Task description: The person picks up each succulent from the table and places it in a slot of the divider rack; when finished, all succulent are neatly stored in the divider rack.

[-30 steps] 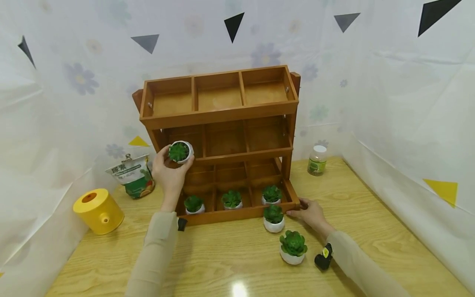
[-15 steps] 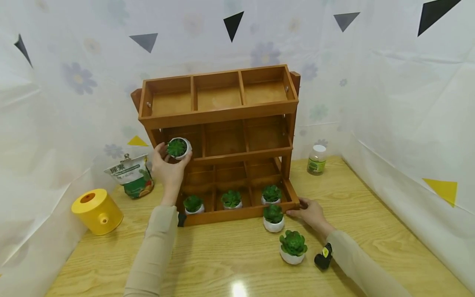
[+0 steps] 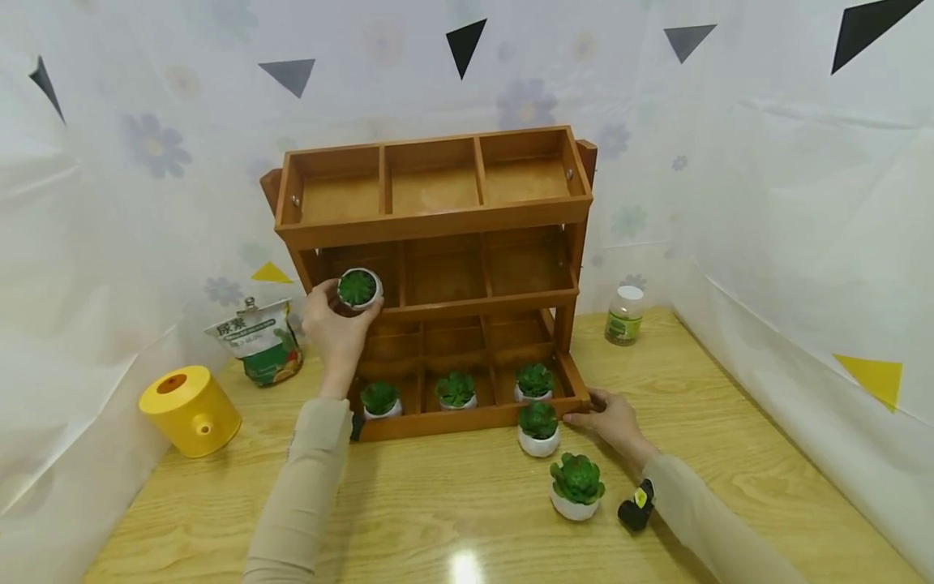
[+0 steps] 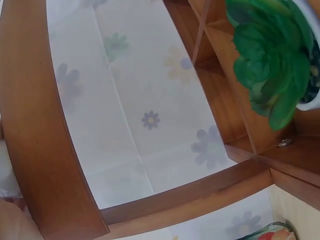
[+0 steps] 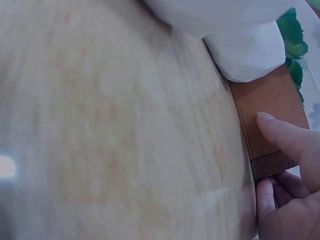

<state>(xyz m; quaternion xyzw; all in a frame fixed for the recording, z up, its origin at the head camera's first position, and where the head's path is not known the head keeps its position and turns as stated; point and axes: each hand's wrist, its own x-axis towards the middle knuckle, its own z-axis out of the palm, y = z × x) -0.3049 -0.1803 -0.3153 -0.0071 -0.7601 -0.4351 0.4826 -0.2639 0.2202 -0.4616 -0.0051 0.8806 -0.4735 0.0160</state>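
My left hand (image 3: 338,332) holds a small potted succulent (image 3: 357,289) in a white pot, fingers and thumb around its sides. The pot is in front of the left compartment of the middle tier of a brown wooden shelf (image 3: 438,225). In the left wrist view only a sliver of that white pot (image 4: 6,172) shows at the left edge. My right hand (image 3: 609,418) grips the shelf's lower right front corner, thumb (image 5: 285,132) on the front board and fingers round the end. Three potted succulents (image 3: 456,391) sit in the bottom tier, one per front compartment.
Two more potted succulents stand on the wooden table: one (image 3: 538,430) close to the shelf's front board, the other (image 3: 576,487) nearer me. A yellow watering can (image 3: 191,412) and a clipped bag (image 3: 263,345) are at left. A white-lidded jar (image 3: 624,316) stands at right.
My left hand has raised the held succulent slightly and turned it, so the plant now faces more upward. My right hand stays at the shelf corner. The head view has shifted a little.
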